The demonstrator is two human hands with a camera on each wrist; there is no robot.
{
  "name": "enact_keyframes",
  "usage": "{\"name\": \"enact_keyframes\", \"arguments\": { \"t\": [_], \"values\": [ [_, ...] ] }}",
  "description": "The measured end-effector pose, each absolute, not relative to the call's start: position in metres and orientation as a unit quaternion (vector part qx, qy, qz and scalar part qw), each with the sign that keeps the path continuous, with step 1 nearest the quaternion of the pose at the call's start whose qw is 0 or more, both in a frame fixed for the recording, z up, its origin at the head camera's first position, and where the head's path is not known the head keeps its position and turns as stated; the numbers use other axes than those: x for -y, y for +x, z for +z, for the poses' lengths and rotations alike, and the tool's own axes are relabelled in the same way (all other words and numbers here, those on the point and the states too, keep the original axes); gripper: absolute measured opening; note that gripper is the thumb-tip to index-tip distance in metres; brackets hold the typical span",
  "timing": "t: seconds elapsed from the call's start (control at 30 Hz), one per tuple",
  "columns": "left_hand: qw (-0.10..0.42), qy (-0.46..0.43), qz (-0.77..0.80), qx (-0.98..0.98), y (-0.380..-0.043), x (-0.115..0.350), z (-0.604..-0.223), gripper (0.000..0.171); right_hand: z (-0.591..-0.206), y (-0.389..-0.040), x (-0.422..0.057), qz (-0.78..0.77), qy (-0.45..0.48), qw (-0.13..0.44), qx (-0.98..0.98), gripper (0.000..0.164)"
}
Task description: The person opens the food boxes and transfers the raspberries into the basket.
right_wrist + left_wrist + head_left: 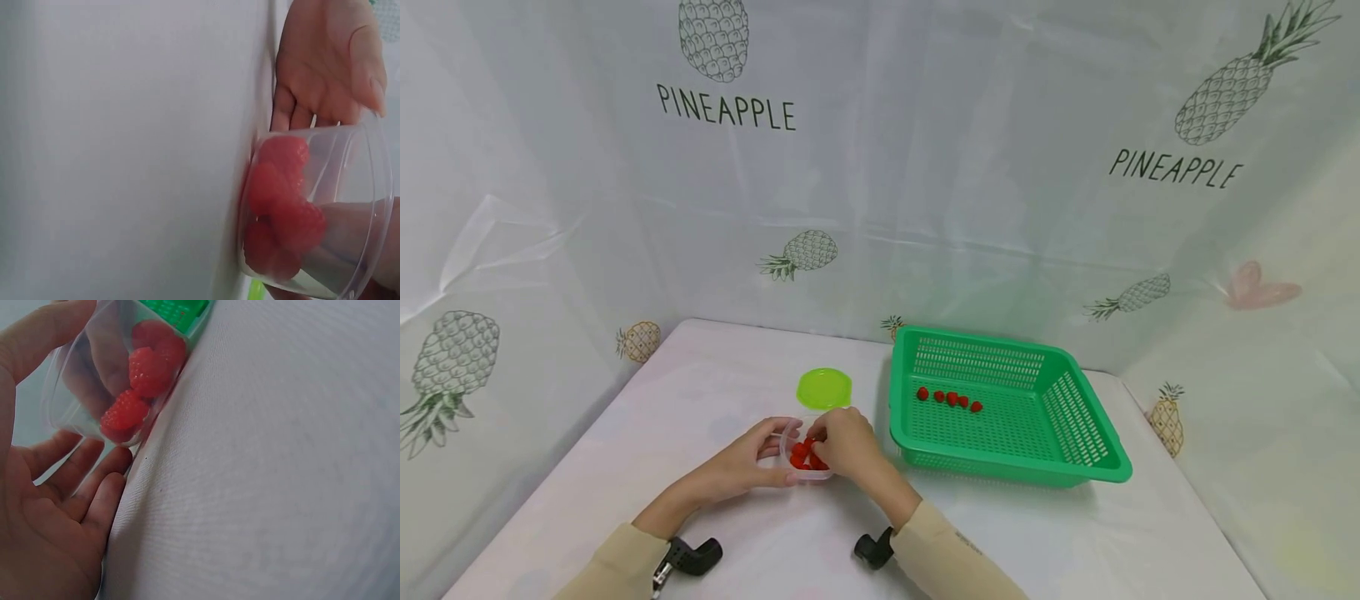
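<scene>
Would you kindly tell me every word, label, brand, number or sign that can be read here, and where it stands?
"PINEAPPLE": white sheet in the head view, under the upper-left pineapple drawing.
"PINEAPPLE": same sheet, under the upper-right pineapple drawing.
Small dark print on the right sleeve: too small to read.
Clear cup, green lid, green basket: no readable text.

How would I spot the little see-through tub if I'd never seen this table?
In the head view, find the big green basket on the pale table, then look left to the flat lime-green disc. The tub is just nearer than that, between the left hand and right hand. Unlike both green things, it is clear, with red berries inside.
</scene>
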State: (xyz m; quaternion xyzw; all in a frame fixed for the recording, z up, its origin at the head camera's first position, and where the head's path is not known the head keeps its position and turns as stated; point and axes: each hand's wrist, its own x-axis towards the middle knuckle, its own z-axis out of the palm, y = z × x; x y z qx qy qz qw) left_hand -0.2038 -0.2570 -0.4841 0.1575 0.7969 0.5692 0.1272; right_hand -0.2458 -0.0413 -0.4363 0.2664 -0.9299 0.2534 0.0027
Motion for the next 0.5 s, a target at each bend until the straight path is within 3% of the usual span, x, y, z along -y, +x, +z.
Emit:
{"name": "enact_keyframes", "arguments": {
  "t": [0.5],
  "values": [
    [0.128, 0.159, 0.571, -0.795, -0.2022, 0.2571, -0.4838, 0.085, -0.4391, -0.2446, 0.0512, 0.226, 0.231, 0.029, 0.946, 0.008]
  ]
}}
